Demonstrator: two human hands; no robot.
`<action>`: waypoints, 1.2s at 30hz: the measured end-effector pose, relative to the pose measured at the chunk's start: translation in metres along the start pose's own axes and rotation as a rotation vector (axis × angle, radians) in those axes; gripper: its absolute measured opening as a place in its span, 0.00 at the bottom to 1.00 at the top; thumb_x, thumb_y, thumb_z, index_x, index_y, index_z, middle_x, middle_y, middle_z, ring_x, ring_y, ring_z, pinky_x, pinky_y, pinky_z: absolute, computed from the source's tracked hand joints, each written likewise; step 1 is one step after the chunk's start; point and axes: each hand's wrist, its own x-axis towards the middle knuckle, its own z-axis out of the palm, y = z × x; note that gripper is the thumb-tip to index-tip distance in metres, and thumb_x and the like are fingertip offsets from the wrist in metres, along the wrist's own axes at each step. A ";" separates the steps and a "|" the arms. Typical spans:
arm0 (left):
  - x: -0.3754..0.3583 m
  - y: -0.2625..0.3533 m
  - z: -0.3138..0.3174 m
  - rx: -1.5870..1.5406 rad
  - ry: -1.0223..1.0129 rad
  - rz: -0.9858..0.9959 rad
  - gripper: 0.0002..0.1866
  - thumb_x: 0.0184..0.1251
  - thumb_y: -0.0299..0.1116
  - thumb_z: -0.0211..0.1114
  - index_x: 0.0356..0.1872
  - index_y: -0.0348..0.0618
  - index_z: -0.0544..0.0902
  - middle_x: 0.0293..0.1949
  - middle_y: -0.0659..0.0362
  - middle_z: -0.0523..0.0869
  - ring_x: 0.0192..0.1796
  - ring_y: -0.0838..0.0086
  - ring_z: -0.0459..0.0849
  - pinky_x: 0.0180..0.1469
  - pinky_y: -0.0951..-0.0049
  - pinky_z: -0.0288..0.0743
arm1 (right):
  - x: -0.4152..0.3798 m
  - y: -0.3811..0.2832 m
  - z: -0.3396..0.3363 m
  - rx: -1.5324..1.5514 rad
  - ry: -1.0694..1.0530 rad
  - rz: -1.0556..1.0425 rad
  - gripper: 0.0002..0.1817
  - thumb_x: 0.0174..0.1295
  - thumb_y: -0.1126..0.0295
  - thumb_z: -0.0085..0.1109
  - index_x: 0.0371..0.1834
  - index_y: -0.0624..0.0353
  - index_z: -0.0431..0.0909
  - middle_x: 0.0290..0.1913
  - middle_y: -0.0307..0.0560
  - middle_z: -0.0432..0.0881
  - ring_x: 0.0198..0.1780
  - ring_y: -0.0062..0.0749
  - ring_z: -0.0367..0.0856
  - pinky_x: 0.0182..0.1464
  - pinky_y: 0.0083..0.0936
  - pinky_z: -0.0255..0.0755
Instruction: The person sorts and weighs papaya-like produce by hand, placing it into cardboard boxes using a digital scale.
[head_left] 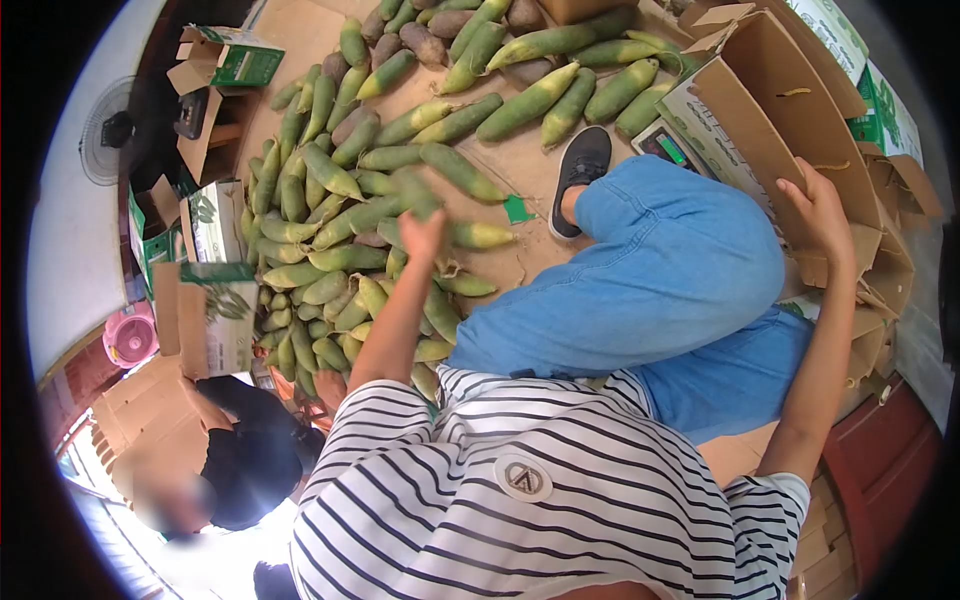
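Note:
My left hand [425, 235] is closed around a green radish [415, 194], which is blurred by motion just above the pile. Many more green radishes [345, 258], with paler ends, lie heaped on the floor around it. On the right, my right hand [822, 208] grips the edge of an open cardboard box [745, 90] with thumb and fingers. The box is tilted toward me beside my bent knee. Part of a scale [662, 148] with a lit green display shows between the box and my knee.
Several brownish radishes [424, 44] lie at the back. A green scrap [517, 209] is near my shoe [584, 170]. Printed cartons [218, 232], a fan [112, 130] and a pink fan [130, 335] stand left. Another person [255, 450] in dark clothing is at lower left.

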 end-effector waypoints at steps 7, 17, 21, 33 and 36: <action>-0.087 0.234 0.058 -0.630 -0.385 0.471 0.27 0.56 0.30 0.68 0.56 0.35 0.68 0.44 0.51 0.81 0.45 0.72 0.80 0.47 0.72 0.75 | -0.005 0.019 0.007 -0.059 0.047 -0.045 0.22 0.61 0.62 0.58 0.52 0.66 0.71 0.45 0.62 0.79 0.48 0.55 0.77 0.49 0.37 0.69; -0.176 0.490 0.029 -0.593 -0.070 1.653 0.23 0.41 0.33 0.68 0.44 0.43 0.78 0.43 0.54 0.82 0.49 0.57 0.78 0.49 0.59 0.70 | -0.008 0.015 0.012 -0.150 0.132 -0.026 0.20 0.61 0.62 0.58 0.51 0.65 0.73 0.43 0.63 0.79 0.47 0.56 0.76 0.48 0.39 0.70; -0.174 0.480 0.038 -0.316 -0.120 1.755 0.22 0.48 0.32 0.68 0.49 0.46 0.78 0.44 0.55 0.82 0.50 0.58 0.78 0.52 0.59 0.71 | -0.004 0.001 0.001 -0.156 -0.048 0.122 0.17 0.61 0.62 0.58 0.47 0.63 0.74 0.38 0.61 0.80 0.44 0.56 0.77 0.45 0.40 0.69; -0.002 0.042 -0.033 0.799 -0.332 0.589 0.23 0.51 0.31 0.66 0.51 0.44 0.73 0.47 0.51 0.77 0.52 0.54 0.76 0.50 0.54 0.73 | -0.003 -0.004 0.000 0.001 -0.020 0.024 0.19 0.63 0.62 0.55 0.51 0.65 0.72 0.42 0.61 0.80 0.45 0.54 0.77 0.48 0.36 0.69; -0.021 -0.010 -0.043 1.118 -0.523 0.426 0.26 0.51 0.30 0.67 0.54 0.48 0.70 0.54 0.55 0.74 0.58 0.59 0.73 0.53 0.53 0.71 | -0.002 0.004 0.002 -0.021 0.008 0.033 0.21 0.63 0.61 0.56 0.53 0.66 0.71 0.45 0.61 0.80 0.47 0.52 0.78 0.49 0.35 0.69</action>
